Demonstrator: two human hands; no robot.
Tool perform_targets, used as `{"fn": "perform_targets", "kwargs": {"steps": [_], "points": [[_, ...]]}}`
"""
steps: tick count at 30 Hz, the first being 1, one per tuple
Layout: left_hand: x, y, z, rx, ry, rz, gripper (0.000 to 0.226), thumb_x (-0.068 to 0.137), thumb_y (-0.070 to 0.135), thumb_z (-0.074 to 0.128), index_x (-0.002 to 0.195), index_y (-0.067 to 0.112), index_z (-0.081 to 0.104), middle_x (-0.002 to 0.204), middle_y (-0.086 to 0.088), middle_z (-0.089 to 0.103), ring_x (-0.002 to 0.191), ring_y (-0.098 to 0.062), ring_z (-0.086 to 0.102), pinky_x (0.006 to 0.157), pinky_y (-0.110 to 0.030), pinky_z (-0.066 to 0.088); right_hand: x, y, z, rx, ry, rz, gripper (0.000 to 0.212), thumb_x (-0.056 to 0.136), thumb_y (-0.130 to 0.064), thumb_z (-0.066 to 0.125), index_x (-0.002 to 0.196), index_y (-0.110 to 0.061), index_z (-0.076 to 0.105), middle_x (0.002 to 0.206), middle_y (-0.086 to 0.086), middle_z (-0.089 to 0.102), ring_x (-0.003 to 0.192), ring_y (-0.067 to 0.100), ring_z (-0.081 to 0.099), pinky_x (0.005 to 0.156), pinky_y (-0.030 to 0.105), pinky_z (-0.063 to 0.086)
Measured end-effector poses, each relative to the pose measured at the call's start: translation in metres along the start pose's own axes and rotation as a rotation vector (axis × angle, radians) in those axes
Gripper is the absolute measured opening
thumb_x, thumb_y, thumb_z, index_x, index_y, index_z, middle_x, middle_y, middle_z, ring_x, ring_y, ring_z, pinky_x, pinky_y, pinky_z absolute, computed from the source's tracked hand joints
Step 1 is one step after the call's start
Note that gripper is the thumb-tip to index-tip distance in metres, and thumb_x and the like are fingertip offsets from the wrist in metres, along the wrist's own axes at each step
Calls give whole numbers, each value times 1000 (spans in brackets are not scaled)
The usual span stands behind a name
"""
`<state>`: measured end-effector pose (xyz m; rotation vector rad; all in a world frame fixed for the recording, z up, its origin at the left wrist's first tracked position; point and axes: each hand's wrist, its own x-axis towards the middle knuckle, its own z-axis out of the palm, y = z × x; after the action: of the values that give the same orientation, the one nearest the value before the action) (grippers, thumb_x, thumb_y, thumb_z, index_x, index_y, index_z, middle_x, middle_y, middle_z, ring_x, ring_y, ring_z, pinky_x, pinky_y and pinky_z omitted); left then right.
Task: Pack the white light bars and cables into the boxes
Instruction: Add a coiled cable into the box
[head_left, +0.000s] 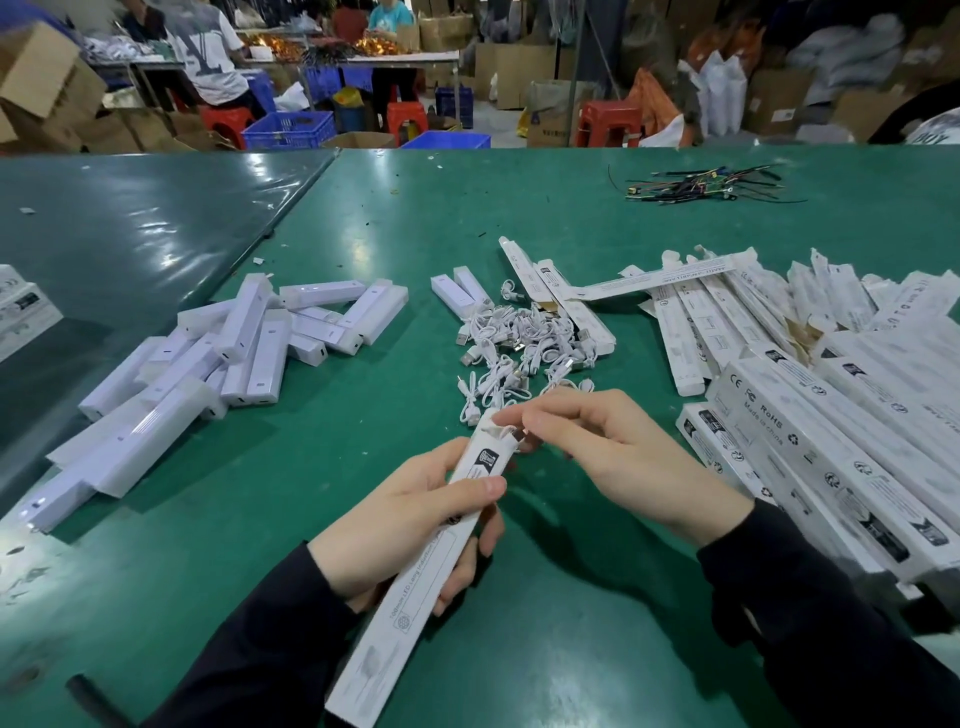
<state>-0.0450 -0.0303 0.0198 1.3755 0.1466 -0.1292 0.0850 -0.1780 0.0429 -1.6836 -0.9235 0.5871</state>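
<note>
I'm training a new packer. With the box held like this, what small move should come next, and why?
Probably fold the end flap shut: the left hand grips the box, and the right hand already pinches at its open end.

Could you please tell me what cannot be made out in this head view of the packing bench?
- Contents of the held box: its walls and the left hand hide whether a light bar is inside.
- What the right hand pinches at the box's open end: too small, covered by fingers.
- Stack of boxes on the right: cut off by the frame edge.
- Small print on the boxes: too blurred to read.
</note>
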Motion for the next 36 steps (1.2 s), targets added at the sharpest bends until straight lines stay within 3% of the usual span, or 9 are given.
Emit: {"fn": "perform_targets", "kwargs": {"steps": [5,9,14,17,22,25,28,34,36], "points": [[0,2,2,-3,41,70,37,87,26,57,121,14,48,66,-13,54,32,-18,43,33,-20,40,1,3,1,139,68,-39,14,82,-6,74,96,-8,76,90,6,76,83,12,66,85,24,52],[1,1,5,44,61,159,42,88,25,57,126,26,39,76,-12,60,34,-21,45,34,-23,42,1,3,1,273,77,-44,14,80,-2,73,93,-5,76,93,14,75,84,16,67,84,24,53],[1,-2,7,54,54,214,54,89,19,59,125,49,31,90,-13,64,36,-23,46,35,-25,44,1,0,0,254,118,-179,12,82,6,68,90,1,75,94,11,73,81,12,67,80,20,53],[1,-3,9,63,-10,200,52,90,17,58,123,48,32,91,-13,65,35,-22,47,35,-25,45,-1,-2,0,231,120,-259,14,79,8,69,88,-1,74,91,14,73,80,13,68,76,20,53],[0,-2,9,9,-11,221,50,88,22,64,122,46,37,91,-15,63,38,-21,45,35,-27,46,1,1,0,262,148,-158,15,79,0,73,91,-8,74,84,8,75,76,11,68,71,17,52],[-1,-1,9,-4,-40,225,50,84,27,65,122,46,38,92,-15,63,38,-21,45,35,-27,46,-2,-2,-1,317,116,-169,19,76,-9,73,94,-12,73,84,4,74,79,10,68,75,18,53],[-1,-1,9,-17,-36,236,49,85,25,64,123,44,39,91,-15,62,37,-20,45,35,-27,46,-3,-4,-1,297,86,-202,22,80,3,71,97,-11,72,86,2,72,80,11,68,76,18,53],[-1,-1,8,-22,-38,234,45,85,25,64,119,40,39,91,-16,62,36,-20,44,34,-27,46,-2,-6,0,249,135,-202,18,82,2,71,96,-9,70,88,8,74,83,17,70,79,27,57],[0,-2,9,-31,-36,231,45,85,24,64,119,39,39,91,-16,62,35,-20,45,34,-26,45,-3,-5,2,172,122,-189,12,86,-4,69,96,-12,70,89,7,76,88,22,71,87,45,56]]}}
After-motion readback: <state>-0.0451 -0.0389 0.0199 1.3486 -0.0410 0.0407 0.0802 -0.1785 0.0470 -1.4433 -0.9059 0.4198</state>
